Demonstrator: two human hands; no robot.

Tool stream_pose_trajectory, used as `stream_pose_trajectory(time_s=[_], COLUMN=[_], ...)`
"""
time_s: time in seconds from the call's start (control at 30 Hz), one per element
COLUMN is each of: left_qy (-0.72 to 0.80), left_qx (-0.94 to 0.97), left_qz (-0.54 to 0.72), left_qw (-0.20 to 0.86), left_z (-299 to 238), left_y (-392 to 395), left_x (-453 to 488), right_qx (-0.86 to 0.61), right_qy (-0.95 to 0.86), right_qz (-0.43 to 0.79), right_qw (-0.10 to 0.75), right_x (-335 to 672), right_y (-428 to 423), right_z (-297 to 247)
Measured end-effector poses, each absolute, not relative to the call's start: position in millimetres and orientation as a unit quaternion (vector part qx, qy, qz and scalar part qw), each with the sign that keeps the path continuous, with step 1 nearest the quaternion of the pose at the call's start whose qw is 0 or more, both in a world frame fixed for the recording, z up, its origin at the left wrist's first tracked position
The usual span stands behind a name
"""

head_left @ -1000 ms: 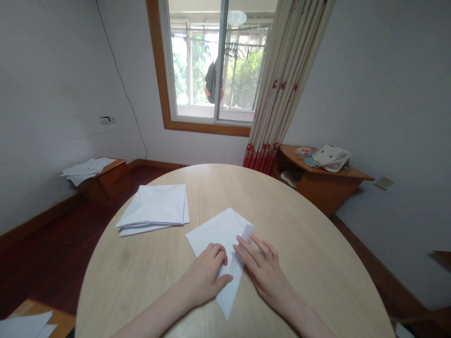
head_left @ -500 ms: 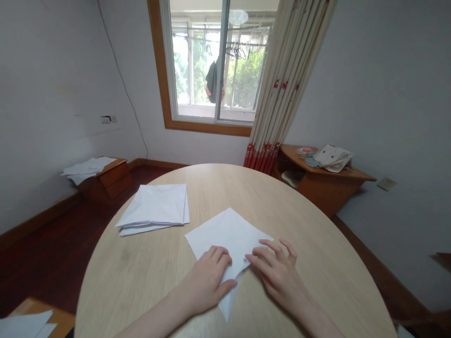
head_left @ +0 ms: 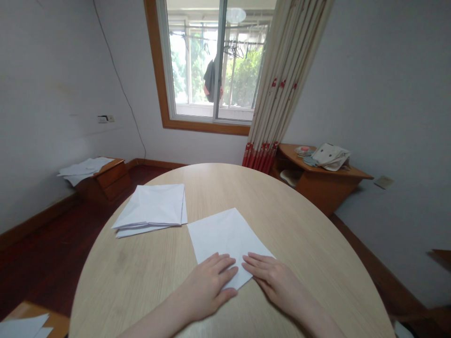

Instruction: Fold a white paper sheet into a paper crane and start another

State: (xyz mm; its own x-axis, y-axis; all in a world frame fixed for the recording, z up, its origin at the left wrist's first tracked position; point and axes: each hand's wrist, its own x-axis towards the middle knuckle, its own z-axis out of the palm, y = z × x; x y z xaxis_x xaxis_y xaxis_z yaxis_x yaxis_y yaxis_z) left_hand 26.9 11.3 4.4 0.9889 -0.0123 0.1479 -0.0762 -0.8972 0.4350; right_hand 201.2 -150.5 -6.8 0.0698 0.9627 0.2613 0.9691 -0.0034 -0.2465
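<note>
A white sheet of paper (head_left: pixel 225 237) lies flat on the round light-wood table (head_left: pixel 310 234), spread open as a four-sided shape. My left hand (head_left: pixel 207 284) rests on its near left part, fingers stretched flat and pressed on the paper. My right hand (head_left: pixel 273 277) lies on its near right corner, fingers also flat and pointing left toward the other hand. Neither hand grips anything. A stack of folded white paper (head_left: pixel 151 209) sits on the table to the left, beyond both hands.
A low wooden cabinet (head_left: pixel 102 176) with white papers on top stands at the left wall. A wooden corner shelf (head_left: pixel 324 180) with a cloth bag stands at the right, beside a curtain (head_left: pixel 282 84) and window (head_left: pixel 211 61). More paper (head_left: pixel 21 326) lies at the bottom left.
The paper went from a folded triangle with a long near point to a flat open sheet. My right hand swept the flap to the right, then came back beside the left.
</note>
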Motion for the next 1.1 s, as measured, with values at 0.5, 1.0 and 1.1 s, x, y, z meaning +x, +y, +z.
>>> stream_pose_trajectory(time_s=[0.5,1.0,1.1], left_qy=[-0.078,-0.056,-0.061], left_qx=[0.962,0.970,0.974], left_qz=[-0.005,0.040,0.048], left_qw=[0.262,0.232,0.212], left_z=[20.5,18.2,23.9], left_y=[19.6,15.6,14.0], left_x=[19.1,21.0,20.3], right_qx=[-0.721,-0.724,-0.728], right_qy=[-0.657,-0.612,-0.604], right_qz=[0.039,0.091,0.105], right_qw=[0.218,0.305,0.308], right_x=[207.2,211.3,208.7], right_y=[-150.9,-152.5,-151.6], right_z=[-8.8,-6.4,-0.2])
